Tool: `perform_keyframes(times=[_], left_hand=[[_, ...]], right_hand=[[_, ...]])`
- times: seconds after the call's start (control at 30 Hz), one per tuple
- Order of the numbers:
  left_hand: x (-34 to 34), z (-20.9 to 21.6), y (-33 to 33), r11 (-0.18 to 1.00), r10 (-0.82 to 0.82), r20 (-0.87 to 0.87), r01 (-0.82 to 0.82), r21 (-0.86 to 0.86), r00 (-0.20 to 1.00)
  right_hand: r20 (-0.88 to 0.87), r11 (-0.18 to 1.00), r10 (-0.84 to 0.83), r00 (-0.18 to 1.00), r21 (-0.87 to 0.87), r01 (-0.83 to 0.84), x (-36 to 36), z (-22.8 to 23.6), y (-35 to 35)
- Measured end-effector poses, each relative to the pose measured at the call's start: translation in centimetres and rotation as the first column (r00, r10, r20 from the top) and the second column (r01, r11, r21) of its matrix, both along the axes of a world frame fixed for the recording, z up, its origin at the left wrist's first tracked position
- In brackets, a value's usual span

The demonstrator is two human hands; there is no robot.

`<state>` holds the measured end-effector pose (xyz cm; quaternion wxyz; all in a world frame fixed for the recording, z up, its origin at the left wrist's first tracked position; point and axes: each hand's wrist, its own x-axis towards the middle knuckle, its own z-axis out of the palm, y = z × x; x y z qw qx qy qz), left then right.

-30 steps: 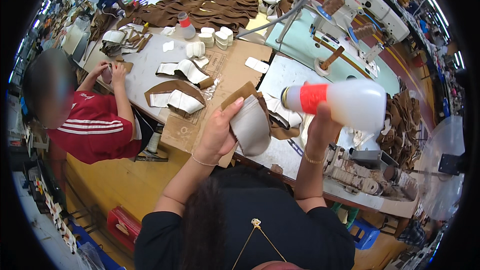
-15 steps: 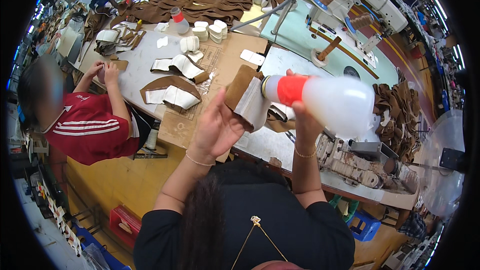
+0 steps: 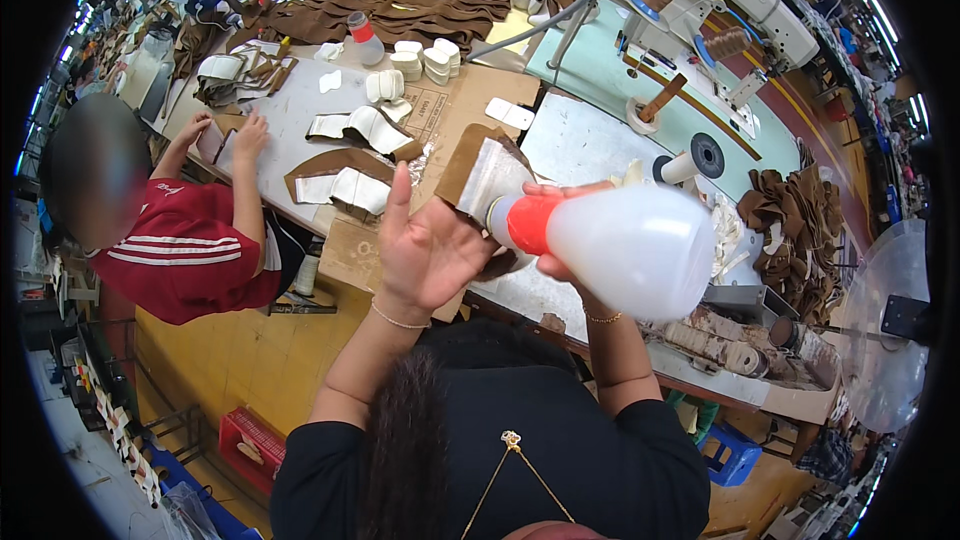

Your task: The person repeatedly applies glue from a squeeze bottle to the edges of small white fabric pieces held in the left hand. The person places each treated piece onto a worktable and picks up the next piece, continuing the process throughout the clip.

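Note:
My right hand (image 3: 560, 268) is wrapped round a translucent white plastic bottle (image 3: 640, 252) with a red band, partly hidden behind it. The bottle lies tilted, its narrow mouth against the white backing of a brown leather-like piece (image 3: 462, 162). Palm up, my left hand (image 3: 428, 252) holds that piece on its fingers; the thumb stands out, and the fingertips are hidden beneath. On the table to the left lie two similar brown pieces with white backing (image 3: 345, 188).
Stacks of small white pads (image 3: 408, 62) and another red-banded bottle (image 3: 365, 40) stand farther back. A co-worker in a red shirt (image 3: 190, 250) works at the left. A sewing machine (image 3: 735, 0), a thread spool (image 3: 692, 160) and a heap of brown pieces (image 3: 795, 215) are to the right.
My right hand has brought the bottle left and lower, its mouth sliding down the white backing. The left hand has shifted slightly left. A white spool now shows behind the bottle.

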<state>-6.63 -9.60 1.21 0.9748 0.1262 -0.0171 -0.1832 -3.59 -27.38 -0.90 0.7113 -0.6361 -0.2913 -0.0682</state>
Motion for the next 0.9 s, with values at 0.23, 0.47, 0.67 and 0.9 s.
perform_keyframes(times=[0.23,0.47,0.67,0.9], left_hand=[[0.2,0.0,0.4,0.995,0.048,0.004,-0.047,-0.091,0.999],[0.6,-0.4,1.3,0.999,0.035,0.015,-0.034,-0.034,0.999],[0.9,-1.9,1.3,0.992,-0.023,0.102,0.035,-0.118,0.995],[2.7,-0.1,2.8,0.99,0.112,-0.139,-0.1,0.096,0.984]], right_hand=[[-0.09,0.946,0.001,0.996,0.324,0.028,0.7,-0.4,0.2],[0.132,0.965,-0.261,0.956,0.068,0.254,2.1,0.7,-1.3],[0.036,0.929,-0.104,0.994,0.361,0.084,2.2,1.5,-0.5],[-0.059,0.854,-0.279,0.958,0.442,0.276,3.3,2.4,-1.9]])
